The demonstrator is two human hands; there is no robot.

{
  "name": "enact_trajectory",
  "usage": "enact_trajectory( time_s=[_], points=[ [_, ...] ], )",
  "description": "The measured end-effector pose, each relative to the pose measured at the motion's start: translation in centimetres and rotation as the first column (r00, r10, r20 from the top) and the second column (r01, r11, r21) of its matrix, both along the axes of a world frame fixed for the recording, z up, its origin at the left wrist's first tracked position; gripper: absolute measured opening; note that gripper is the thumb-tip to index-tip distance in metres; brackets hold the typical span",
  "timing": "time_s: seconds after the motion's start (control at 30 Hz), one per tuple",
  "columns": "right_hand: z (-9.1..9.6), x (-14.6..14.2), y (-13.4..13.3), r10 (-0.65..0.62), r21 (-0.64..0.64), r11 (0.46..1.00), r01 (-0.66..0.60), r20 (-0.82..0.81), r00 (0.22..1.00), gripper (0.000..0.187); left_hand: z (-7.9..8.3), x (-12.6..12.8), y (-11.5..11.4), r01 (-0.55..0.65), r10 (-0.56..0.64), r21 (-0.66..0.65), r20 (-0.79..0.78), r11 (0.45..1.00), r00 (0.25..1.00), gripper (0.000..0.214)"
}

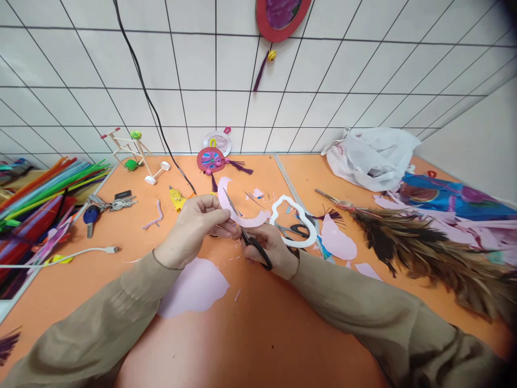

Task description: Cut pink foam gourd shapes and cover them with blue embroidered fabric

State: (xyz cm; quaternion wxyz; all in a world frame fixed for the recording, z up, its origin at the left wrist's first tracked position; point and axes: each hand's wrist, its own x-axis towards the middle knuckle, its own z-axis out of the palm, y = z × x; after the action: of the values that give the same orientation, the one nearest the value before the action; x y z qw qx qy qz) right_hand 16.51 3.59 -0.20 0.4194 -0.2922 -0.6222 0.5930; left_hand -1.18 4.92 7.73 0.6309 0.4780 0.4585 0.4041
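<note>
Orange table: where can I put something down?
Bare patches: in front, between the lilac sheet and right sleeve; also between the white cable and left sleeve. It's crowded on the right, with feathers and paper scraps.

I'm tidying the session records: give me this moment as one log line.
left grip: curved pink paper | right grip: black-handled scissors | on orange table: pink sheet, white wavy frame

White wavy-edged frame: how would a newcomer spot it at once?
On the orange tabletop, look just beyond the person's right hand. There lies the white wavy-edged frame; its open middle sets it apart from the solid pale-pink paper piece beside it.
</note>
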Motion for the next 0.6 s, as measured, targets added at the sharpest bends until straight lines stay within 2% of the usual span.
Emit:
enact_trajectory(
  time_s=[0.33, 0.6],
  points=[
    [-0.17, 0.24, -0.09, -0.025, -0.009, 1.0, 0.025, 0.089, 0.996, 0.029, 0.09, -0.24, 0.15, -0.013, 0.013, 0.007, -0.068, 1.0, 0.998, 0.018],
    [0.14, 0.13, -0.01, -0.028, 0.051, 0.998, 0.023, 0.097, 0.995, 0.021, 0.12, -0.22, 0.09, -0.005, 0.006, 0.01, -0.061, 1.0, 0.998, 0.016]
  ],
)
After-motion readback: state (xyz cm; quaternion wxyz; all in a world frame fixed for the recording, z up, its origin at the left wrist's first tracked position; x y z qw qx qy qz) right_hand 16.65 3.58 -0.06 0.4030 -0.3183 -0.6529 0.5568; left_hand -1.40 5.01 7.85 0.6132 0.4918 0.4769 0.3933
